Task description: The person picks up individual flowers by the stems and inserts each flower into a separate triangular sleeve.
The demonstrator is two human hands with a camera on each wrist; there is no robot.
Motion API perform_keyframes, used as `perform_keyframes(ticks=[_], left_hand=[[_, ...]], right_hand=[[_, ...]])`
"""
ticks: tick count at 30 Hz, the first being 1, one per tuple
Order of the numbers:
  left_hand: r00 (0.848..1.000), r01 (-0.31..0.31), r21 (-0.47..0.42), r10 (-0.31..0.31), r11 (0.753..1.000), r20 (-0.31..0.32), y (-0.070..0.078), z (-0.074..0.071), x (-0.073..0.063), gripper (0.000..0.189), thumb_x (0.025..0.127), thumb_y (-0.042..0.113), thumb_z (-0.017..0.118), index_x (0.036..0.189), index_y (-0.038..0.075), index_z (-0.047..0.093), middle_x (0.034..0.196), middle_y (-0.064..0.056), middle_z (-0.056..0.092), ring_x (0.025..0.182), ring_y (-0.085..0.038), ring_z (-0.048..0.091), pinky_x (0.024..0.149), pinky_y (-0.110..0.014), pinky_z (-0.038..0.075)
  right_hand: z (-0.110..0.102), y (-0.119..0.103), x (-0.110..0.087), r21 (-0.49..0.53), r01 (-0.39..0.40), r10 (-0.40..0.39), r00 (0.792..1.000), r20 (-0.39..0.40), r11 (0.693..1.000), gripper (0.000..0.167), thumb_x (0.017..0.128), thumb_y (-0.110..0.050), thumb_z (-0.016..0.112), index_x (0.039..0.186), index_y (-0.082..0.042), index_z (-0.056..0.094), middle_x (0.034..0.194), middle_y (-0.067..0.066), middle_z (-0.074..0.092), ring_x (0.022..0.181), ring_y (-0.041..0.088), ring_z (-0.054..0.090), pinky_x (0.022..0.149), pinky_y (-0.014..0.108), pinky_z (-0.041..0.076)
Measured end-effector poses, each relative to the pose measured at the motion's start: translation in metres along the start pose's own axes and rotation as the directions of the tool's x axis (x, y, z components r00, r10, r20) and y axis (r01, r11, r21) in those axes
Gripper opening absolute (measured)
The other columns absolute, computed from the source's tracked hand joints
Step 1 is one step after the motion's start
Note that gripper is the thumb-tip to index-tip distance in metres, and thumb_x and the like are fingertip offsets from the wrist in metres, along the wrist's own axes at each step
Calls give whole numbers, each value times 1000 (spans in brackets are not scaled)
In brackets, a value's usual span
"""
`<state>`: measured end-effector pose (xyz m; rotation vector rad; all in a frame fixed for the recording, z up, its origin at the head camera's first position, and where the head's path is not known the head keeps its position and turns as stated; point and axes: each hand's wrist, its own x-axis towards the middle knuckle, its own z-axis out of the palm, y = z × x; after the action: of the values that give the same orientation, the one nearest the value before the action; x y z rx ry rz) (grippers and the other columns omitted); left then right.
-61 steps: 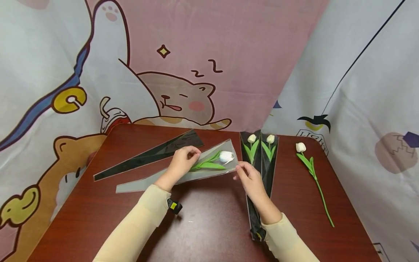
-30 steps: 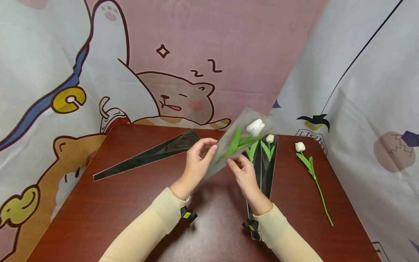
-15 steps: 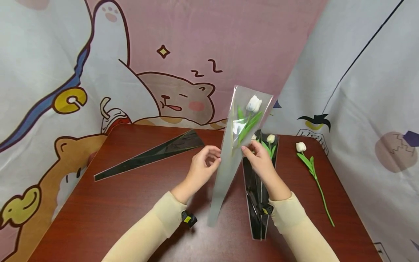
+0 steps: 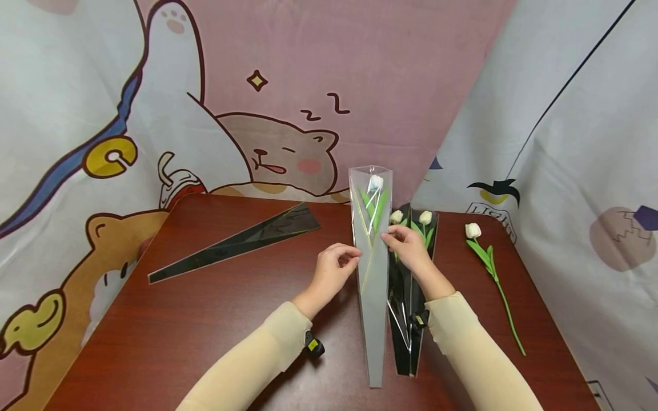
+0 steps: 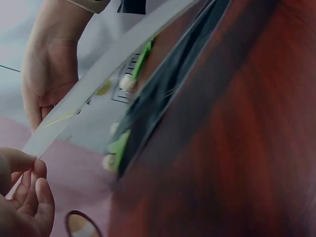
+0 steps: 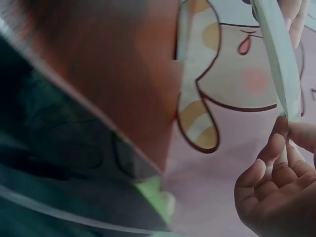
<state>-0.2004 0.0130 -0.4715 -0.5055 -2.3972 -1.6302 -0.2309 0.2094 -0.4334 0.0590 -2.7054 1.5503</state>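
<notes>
A long tapered grey flower sleeve (image 4: 374, 285) with a clear front stands nearly straight up and down in the head view, its wide end away from me. Inside it lies a white tulip (image 4: 376, 182) with green leaves. My left hand (image 4: 334, 271) pinches the sleeve's left edge between thumb and fingertips; the left wrist view shows this left hand (image 5: 24, 192) close up. On the opposite edge my right hand (image 4: 411, 251) pinches the sleeve, as the right wrist view of the right hand (image 6: 281, 182) confirms. The sleeve appears raised off the table in both wrist views.
Just right of the sleeve, two black sleeves (image 4: 411, 354) with white tulips lie side by side, partly behind my right hand. A flat black sleeve (image 4: 231, 244) lies at left. One loose white tulip (image 4: 485, 260) rests at right on the brown table (image 4: 205, 342). Printed cloth hangs behind.
The grey sleeve with its tulip has been lifted from the table, swung from lying sideways to pointing away from me, and lowered beside the black sleeves. Both hands moved along its edges.
</notes>
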Motion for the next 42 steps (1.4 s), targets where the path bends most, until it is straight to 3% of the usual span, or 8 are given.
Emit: perform_keyframes(ticks=[7,11,16,23,29,36,42], left_hand=[[986,164,-16,-164,986,8,-19,19,-1,11,85,5,68,94,8,74,90,-6,71,77,-15,66,68,-19,53],[968,251,5,-251,968,16,-27,29,-3,11,84,6,68,92,9,75,87,-5,72,74,-12,66,64,-19,52],[949,312,54,-314,948,20,-33,39,-7,10,83,8,69,91,9,76,84,-4,73,72,-11,65,63,-19,51],[944,317,95,-323,944,62,-34,44,-11,14,82,5,68,95,5,75,84,-8,73,73,-16,69,62,-20,52],[945,300,150,-315,942,90,-36,45,-10,22,80,4,67,101,4,74,86,-8,73,75,-16,69,65,-22,53],[929,313,190,-341,930,140,-31,45,-7,30,84,9,63,113,5,69,104,-8,71,88,-17,67,76,-28,53],[935,296,198,-326,935,142,-27,46,-5,35,85,12,63,118,0,65,109,-12,68,101,-23,64,86,-34,52]], right_hand=[[7,31,14,-109,-123,131,989,67,986,30,94,-23,58,113,0,61,104,18,65,82,29,64,69,31,51],[12,44,18,-145,-161,176,980,96,976,29,94,-21,58,111,1,62,107,20,65,78,24,63,68,32,51],[17,55,22,-240,-189,218,971,96,952,27,93,-25,60,106,-2,67,102,16,67,73,18,61,64,30,50],[21,60,24,-385,-184,228,971,70,904,26,91,-29,63,97,-6,71,89,10,68,73,20,59,61,30,47],[21,61,24,-407,-183,230,971,70,895,25,92,-30,61,92,-8,72,89,9,68,70,20,57,58,30,44],[20,61,28,-440,-198,243,969,48,876,25,93,-30,59,83,-11,71,77,5,65,61,19,52,52,29,40],[21,61,32,-490,-210,250,968,16,846,25,92,-33,60,80,-14,71,72,3,65,59,18,53,50,29,39]])
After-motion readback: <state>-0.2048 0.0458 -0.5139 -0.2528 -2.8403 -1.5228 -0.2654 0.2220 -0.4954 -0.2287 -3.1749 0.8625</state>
